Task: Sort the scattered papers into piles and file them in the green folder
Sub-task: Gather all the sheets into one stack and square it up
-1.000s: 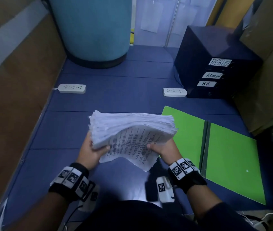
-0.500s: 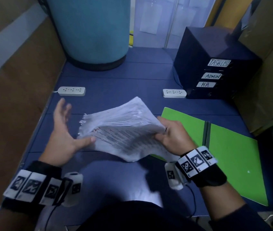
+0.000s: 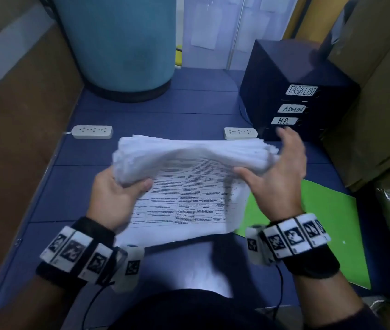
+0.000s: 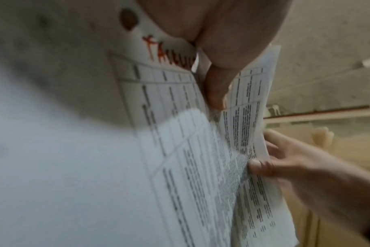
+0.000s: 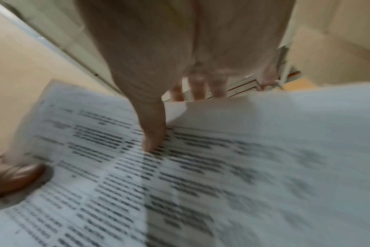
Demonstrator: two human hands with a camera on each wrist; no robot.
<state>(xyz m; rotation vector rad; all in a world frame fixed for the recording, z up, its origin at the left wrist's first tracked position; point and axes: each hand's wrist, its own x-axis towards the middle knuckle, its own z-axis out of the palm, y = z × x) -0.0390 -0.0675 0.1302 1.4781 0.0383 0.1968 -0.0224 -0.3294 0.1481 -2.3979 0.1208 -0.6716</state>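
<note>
A thick stack of printed papers is held just above the blue table, tipped up so its printed face points toward me. My left hand grips the stack's left end, thumb on the front sheet. My right hand holds the right end, with its thumb pressed on the print and its fingers spread behind the edge. The left wrist view shows the paper stack with red handwriting at its top. The green folder lies open on the table, partly hidden under my right hand and the papers.
A black drawer unit labelled TASK LIST, ADMIN and H.R. stands at the back right. Two white power strips lie on the table behind the papers. A large teal cylinder stands at the back. Brown panels close in both sides.
My left hand, which was off the stack and spread open, has taken hold of its left end again. The stack has swung round and my right hand has shifted to its right end.
</note>
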